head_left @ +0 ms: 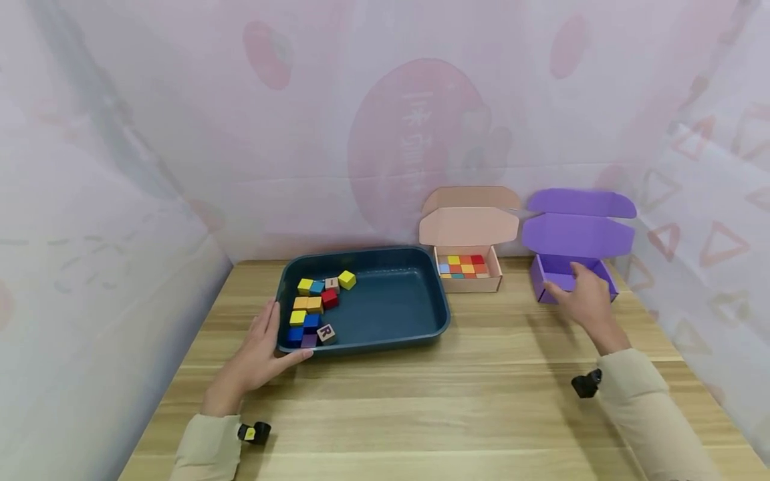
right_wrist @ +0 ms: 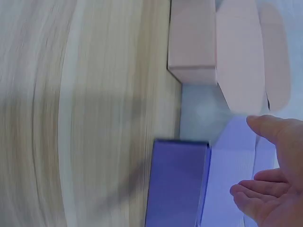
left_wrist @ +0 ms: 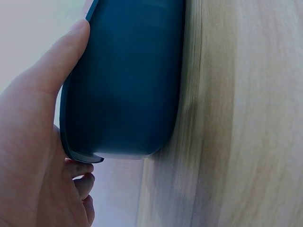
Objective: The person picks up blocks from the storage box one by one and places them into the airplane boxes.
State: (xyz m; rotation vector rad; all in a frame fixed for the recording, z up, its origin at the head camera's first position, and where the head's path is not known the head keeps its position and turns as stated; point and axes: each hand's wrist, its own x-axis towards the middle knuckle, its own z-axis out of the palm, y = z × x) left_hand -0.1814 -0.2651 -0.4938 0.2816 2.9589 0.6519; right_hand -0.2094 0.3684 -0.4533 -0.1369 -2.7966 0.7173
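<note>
My left hand (head_left: pixel 257 351) rests at the near left corner of a dark teal tray (head_left: pixel 385 344), thumb stretched along the front rim and fingers along the left side. In the left wrist view the thumb (left_wrist: pixel 64 56) lies against the tray's rim (left_wrist: pixel 65 113). Colored cubes, among them a red cube (head_left: pixel 329 298) and a wooden cube lettered R (head_left: pixel 326 334), lie gathered at the tray's left end. Above the front of a purple box (head_left: pixel 544 287) hovers my right hand (head_left: pixel 585 300), thumb and fingers apart, holding nothing. Its thumb (right_wrist: pixel 265 126) shows in the right wrist view.
A peach box (head_left: pixel 472 285) stands between the tray and the purple box, lid raised, with colored cubes set in rows. The purple lid (head_left: pixel 577 234) is raised too. Behind everything hangs a patterned white cloth (head_left: pixel 337 133). The wooden table (head_left: pixel 421 414) extends in front.
</note>
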